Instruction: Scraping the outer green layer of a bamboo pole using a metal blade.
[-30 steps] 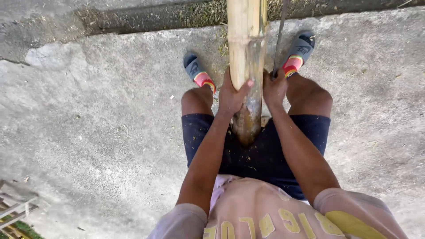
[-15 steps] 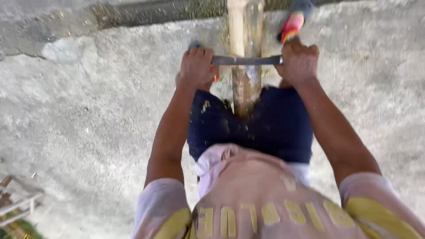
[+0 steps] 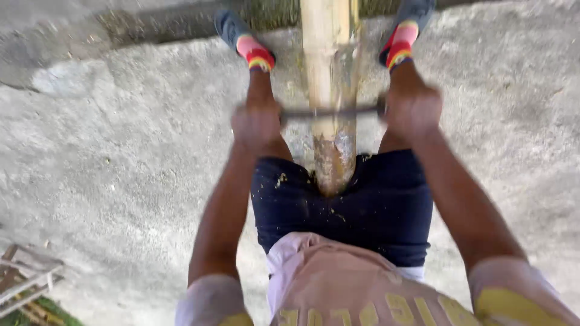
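Note:
A thick pale bamboo pole [image 3: 326,66] runs from between my legs away toward the top of the view, its near end resting at my dark blue shorts [image 3: 362,205]. A thin dark metal blade [image 3: 329,111] lies crosswise on the pole. My left hand [image 3: 257,124] is closed on the blade's left end and my right hand [image 3: 414,108] on its right end. Both hands are blurred by motion. Small yellowish shavings lie on the shorts.
I sit on rough grey concrete ground [image 3: 121,169] with legs stretched forward, feet in dark shoes with striped socks [image 3: 257,54]. A strip of grass and dirt [image 3: 181,21] borders the concrete at the top. A wooden frame [image 3: 24,281] lies at the bottom left.
One second ago both hands rested on the pole without the blade. Half a second ago they held the blade across it; since then the blade sits nearer my body on the pole.

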